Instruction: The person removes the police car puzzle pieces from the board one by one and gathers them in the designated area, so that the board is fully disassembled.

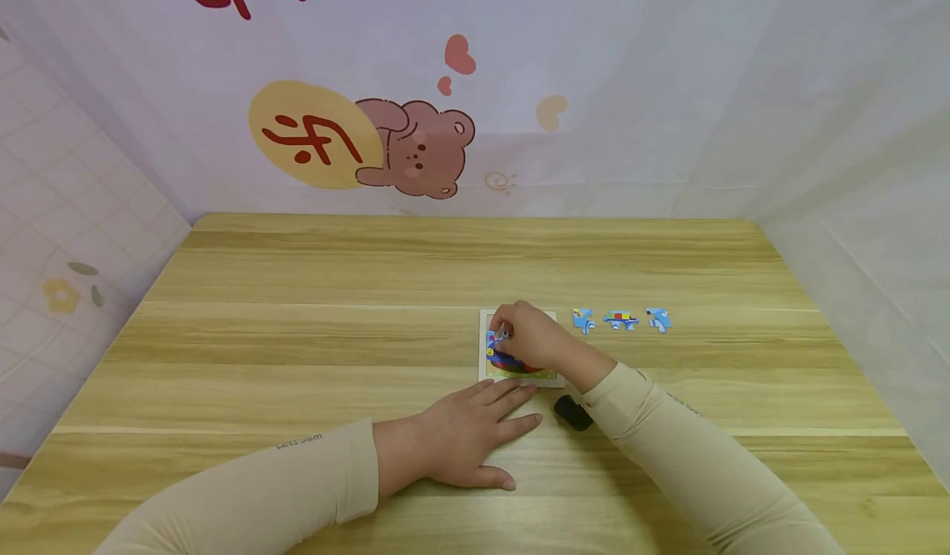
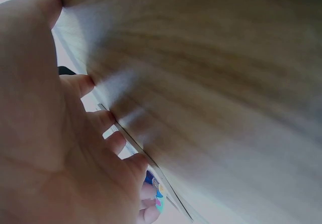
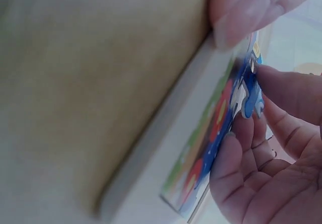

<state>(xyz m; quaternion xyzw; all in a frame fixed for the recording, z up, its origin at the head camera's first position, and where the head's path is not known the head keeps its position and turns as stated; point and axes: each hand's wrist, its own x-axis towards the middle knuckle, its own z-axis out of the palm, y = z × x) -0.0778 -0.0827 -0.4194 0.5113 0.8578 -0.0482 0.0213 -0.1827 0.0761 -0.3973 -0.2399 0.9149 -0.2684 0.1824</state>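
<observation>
A small jigsaw puzzle board [image 1: 483, 361] with a pale frame lies on the table, its lower part filled with a colourful picture. Over its upper part, my right hand [image 1: 536, 339] pinches a blue puzzle piece [image 3: 250, 95] between thumb and fingers. In the right wrist view the piece is tilted, close against the filled picture [image 3: 215, 123]. My left hand [image 1: 469, 433] lies spread, palm down, with several fingertips on the board's near edge. The left wrist view shows those fingertips [image 2: 116, 142] along the frame's side [image 2: 163, 179].
Three loose puzzle pieces lie in a row right of the board: a left one [image 1: 583, 320], a middle one [image 1: 620, 320] and a right one [image 1: 658, 318]. A small black object [image 1: 572, 412] is by my right wrist. A printed curtain [image 1: 609, 159] hangs behind the wooden table [image 1: 297, 332].
</observation>
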